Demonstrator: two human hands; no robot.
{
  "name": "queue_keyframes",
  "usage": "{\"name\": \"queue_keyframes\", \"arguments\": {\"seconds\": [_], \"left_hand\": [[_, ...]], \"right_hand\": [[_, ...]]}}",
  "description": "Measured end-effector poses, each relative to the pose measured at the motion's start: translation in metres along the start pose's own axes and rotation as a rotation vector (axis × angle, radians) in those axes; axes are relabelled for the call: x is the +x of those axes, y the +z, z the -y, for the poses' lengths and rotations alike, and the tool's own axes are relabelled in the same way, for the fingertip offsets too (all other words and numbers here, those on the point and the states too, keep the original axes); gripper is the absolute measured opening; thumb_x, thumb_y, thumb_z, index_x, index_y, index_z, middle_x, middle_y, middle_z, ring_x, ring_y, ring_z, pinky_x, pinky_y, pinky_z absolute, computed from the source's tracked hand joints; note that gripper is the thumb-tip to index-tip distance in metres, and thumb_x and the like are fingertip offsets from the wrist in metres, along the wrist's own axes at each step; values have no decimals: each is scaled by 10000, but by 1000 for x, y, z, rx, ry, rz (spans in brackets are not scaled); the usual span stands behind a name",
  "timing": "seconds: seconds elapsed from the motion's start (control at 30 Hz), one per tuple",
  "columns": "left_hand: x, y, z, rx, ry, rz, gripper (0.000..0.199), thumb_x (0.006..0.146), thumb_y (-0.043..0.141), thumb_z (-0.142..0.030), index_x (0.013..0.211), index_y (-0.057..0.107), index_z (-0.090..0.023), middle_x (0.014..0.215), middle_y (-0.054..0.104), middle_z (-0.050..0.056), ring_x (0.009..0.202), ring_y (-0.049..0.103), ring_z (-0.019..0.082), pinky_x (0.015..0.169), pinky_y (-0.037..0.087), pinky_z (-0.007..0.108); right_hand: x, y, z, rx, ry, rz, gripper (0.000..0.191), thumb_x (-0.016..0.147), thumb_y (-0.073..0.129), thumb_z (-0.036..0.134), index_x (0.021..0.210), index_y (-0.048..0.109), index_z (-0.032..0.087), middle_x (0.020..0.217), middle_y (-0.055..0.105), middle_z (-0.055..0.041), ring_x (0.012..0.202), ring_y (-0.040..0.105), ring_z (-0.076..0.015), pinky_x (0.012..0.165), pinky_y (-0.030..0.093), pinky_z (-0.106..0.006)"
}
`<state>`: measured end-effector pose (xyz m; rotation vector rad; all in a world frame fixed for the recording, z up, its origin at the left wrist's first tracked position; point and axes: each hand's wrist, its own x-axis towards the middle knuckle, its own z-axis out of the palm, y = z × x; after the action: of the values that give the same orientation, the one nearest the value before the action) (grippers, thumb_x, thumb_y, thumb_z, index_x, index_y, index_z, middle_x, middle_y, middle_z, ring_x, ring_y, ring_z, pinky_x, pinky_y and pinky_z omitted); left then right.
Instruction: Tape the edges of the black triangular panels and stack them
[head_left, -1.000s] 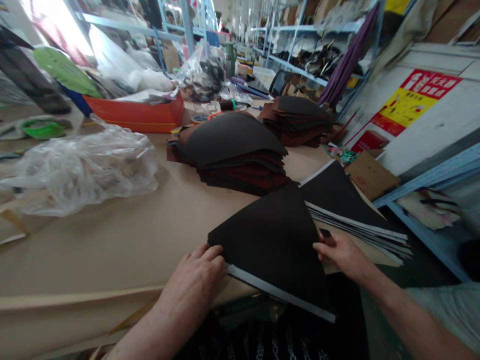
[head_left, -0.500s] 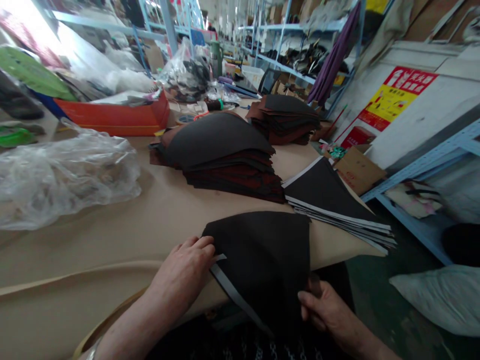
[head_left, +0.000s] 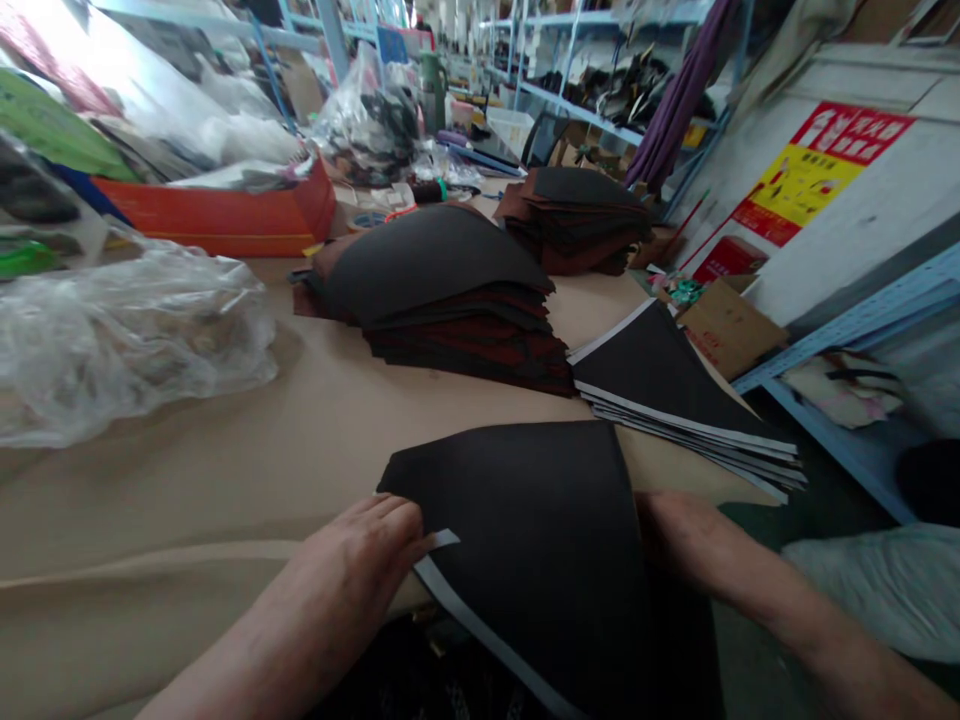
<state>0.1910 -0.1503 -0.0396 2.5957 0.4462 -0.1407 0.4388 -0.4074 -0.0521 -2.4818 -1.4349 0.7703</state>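
A stack of dark wedge-shaped sheets [head_left: 517,540], perhaps leather, sits between the person's two hands at the near edge of the desk [head_left: 187,480], its lower part hanging past that edge. A pale grey strip [head_left: 480,618] runs along the stack's lower left side and pokes out just beside the left fingertips.

The left grip [head_left: 352,560] lies on the stack's left edge, its fingers close together and pressed flat, with no clear pinch. The right grip [head_left: 679,530] touches the stack's right edge, but its fingers are hidden by the dark sheets, so whether it pinches them cannot be told.

Three more stacks lie farther along the desk, making four in all. The nearest of them, a fanned stack with grey-edged layers [head_left: 667,400], sits just beyond the right grip, close to the desk's right edge. Behind the held stack is a large dark pile with reddish layers [head_left: 442,290], and a smaller dark pile [head_left: 577,220] lies beyond that.

One crumpled clear plastic bag [head_left: 127,340] lies on the left of the desk, and an orange tray [head_left: 225,230] sits past it. One cardboard box [head_left: 731,330] stands off the desk's right edge, below a red-and-yellow poster [head_left: 817,175] on the wall.
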Motion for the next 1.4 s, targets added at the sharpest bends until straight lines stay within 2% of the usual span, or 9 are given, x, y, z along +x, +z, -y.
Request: {"name": "queue_keyframes", "arguments": {"seconds": [0.17, 0.3, 0.4, 0.5, 0.63, 0.73, 0.87, 1.17, 1.4], "left_hand": [[8, 14, -6, 89, 30, 84, 247, 911, 420, -229, 738, 589, -182, 915, 596, 59, 860, 535, 210, 812, 447, 373], [11, 24, -1, 165, 1, 74, 241, 899, 427, -219, 758, 620, -190, 977, 590, 69, 918, 516, 239, 809, 438, 394], [12, 24, -3, 168, -27, 86, 273, 906, 390, -209, 755, 616, -189, 955, 589, 73, 895, 511, 243, 793, 431, 404], [14, 22, -6, 184, -16, 72, 257, 898, 394, -201, 770, 616, -191, 976, 590, 76, 914, 510, 253, 800, 414, 412], [16, 24, -5, 234, -17, 53, 225, 891, 426, -227, 785, 623, -204, 964, 599, 72, 913, 514, 277, 768, 401, 418], [17, 29, 0, 251, 20, -5, 247, 893, 419, -228, 755, 621, -198, 920, 594, 76, 874, 514, 267, 755, 392, 408], [17, 32, 4, 253, 66, -62, 274, 903, 404, -231, 722, 607, -193, 855, 577, 67, 832, 517, 248, 739, 393, 385], [25, 17, 12, 311, 108, -125, 287, 913, 427, -288, 691, 574, -181, 801, 557, 46, 766, 529, 202, 715, 404, 332], [28, 16, 24, 316, 101, -187, 296, 924, 411, -295, 713, 576, -169, 825, 559, 64, 803, 540, 205, 799, 430, 356]], "right_hand": [[-2, -32, -48, -255, 29, 74, 174, 728, 523, 156, 700, 674, 239, 638, 647, -27, 629, 603, -176, 550, 354, -274], [-2, -56, -28, -74, -12, -120, 160, 777, 575, 275, 866, 706, 252, 784, 664, -48, 669, 583, -177, 615, 402, -293], [-1, -38, 19, 185, -269, 19, 253, 825, 556, 270, 1041, 686, 289, 868, 664, -32, 743, 593, -164, 681, 432, -269], [-5, -1, 44, 53, -206, 19, 354, 777, 577, 183, 1096, 666, 308, 818, 663, -21, 678, 600, -167, 630, 430, -269], [-13, 35, 30, 13, -51, -75, 439, 772, 572, 185, 1193, 627, 295, 910, 688, -49, 750, 638, -204, 704, 474, -319], [-16, 52, 21, 392, -34, -94, 396, 788, 586, 265, 1180, 637, 233, 1074, 678, -58, 959, 625, -219, 865, 464, -331], [-15, 73, 36, 728, 18, -100, 261, 797, 558, 263, 987, 694, 146, 928, 710, -57, 867, 646, -202, 787, 493, -298], [1, 41, 62, 250, -307, -214, 271, 852, 515, 172, 1051, 692, 223, 960, 711, -36, 877, 655, -152, 818, 483, -258], [-8, 85, 44, 179, -225, -271, 374, 800, 588, 189, 1170, 621, 235, 1014, 680, -59, 901, 642, -172, 832, 492, -286]]}}
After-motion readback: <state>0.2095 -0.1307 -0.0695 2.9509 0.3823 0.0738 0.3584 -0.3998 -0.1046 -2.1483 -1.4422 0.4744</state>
